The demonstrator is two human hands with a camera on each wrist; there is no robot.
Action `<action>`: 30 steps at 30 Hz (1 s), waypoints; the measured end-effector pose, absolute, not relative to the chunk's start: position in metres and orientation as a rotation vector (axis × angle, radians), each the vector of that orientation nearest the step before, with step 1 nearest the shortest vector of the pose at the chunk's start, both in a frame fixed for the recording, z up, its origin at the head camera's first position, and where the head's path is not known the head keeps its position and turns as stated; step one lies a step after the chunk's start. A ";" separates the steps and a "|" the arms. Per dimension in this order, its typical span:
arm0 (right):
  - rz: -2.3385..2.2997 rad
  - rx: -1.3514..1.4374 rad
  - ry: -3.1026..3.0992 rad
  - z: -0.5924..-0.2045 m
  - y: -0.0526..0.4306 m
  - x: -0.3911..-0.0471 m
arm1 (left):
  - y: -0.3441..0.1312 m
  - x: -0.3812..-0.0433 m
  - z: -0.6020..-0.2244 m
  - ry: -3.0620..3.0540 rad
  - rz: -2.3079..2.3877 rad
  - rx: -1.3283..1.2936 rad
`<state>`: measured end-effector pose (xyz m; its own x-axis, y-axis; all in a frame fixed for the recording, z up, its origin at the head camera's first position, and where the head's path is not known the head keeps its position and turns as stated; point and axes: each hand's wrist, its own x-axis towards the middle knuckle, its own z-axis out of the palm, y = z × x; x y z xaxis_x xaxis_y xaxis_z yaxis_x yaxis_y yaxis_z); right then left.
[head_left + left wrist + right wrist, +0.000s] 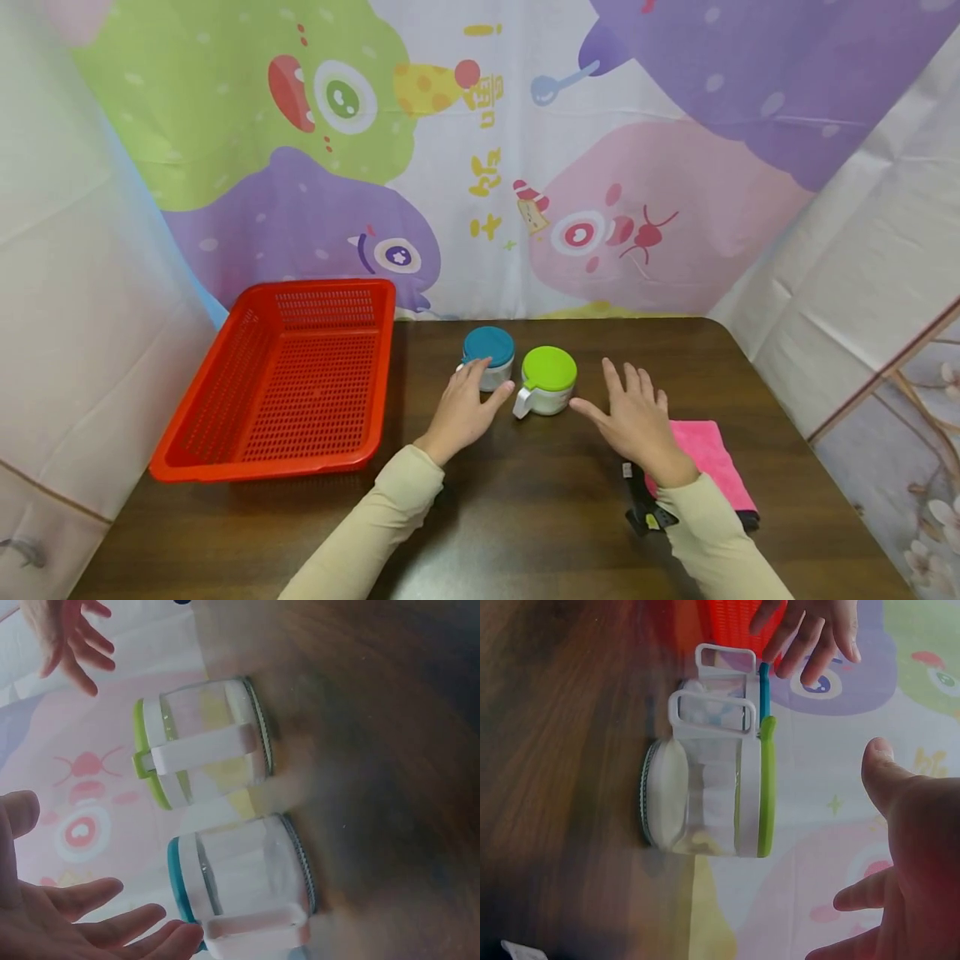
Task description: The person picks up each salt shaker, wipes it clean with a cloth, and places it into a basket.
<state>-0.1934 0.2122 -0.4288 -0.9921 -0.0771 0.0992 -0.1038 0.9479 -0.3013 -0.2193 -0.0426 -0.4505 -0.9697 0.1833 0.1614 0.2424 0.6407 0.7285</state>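
Two clear lidded jars with white handles stand side by side on the table. One jar has a blue lid [489, 346], the other a green lid [550, 368]. My left hand [463, 412] is spread beside the blue-lidded jar [251, 874], its fingertips close to the lid; whether they touch I cannot tell. To the right of the green-lidded jar [705, 796], my right hand [633, 421] hovers with fingers apart, holding nothing. White contents show at the bottom of the green-lidded jar in the right wrist view.
A red slotted plastic basket [378, 417] sits at the left of the brown table [517, 517]. Partly under my right forearm lie a pink cloth [712, 462] and a black strap-like item [643, 504]. A cartoon-printed curtain [517, 275] hangs behind the table.
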 end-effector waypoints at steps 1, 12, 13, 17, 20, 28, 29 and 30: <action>0.473 0.138 -3.019 -0.429 0.213 -0.193 | -0.042 -0.219 -0.451 -2.785 -1.263 -0.359; 0.476 0.113 -3.041 -0.429 0.225 -0.188 | -0.041 -0.224 -0.457 -2.792 -1.383 -0.379; 0.475 0.112 -3.042 -0.429 0.226 -0.188 | -0.041 -0.225 -0.457 -2.794 -1.395 -0.382; 0.477 0.110 -3.038 -0.432 0.228 -0.188 | -0.042 -0.226 -0.458 -2.797 -1.436 -0.406; 0.479 0.110 -3.039 -0.432 0.230 -0.188 | -0.042 -0.228 -0.460 -2.799 -1.459 -0.406; 0.504 0.074 -3.089 -0.433 0.236 -0.186 | -0.039 -0.229 -0.467 -2.787 -1.534 -0.386; 0.506 0.068 -3.091 -0.433 0.237 -0.185 | -0.038 -0.230 -0.468 -2.787 -1.546 -0.384; 0.507 0.064 -3.092 -0.433 0.238 -0.184 | -0.037 -0.230 -0.468 -2.789 -1.552 -0.384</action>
<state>-0.1844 0.2378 -0.4333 -0.9991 -0.0392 0.0140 -0.0416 0.9469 -0.3189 -0.2300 -0.0372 -0.4677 -0.9689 0.2420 0.0520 0.1717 0.5058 0.8454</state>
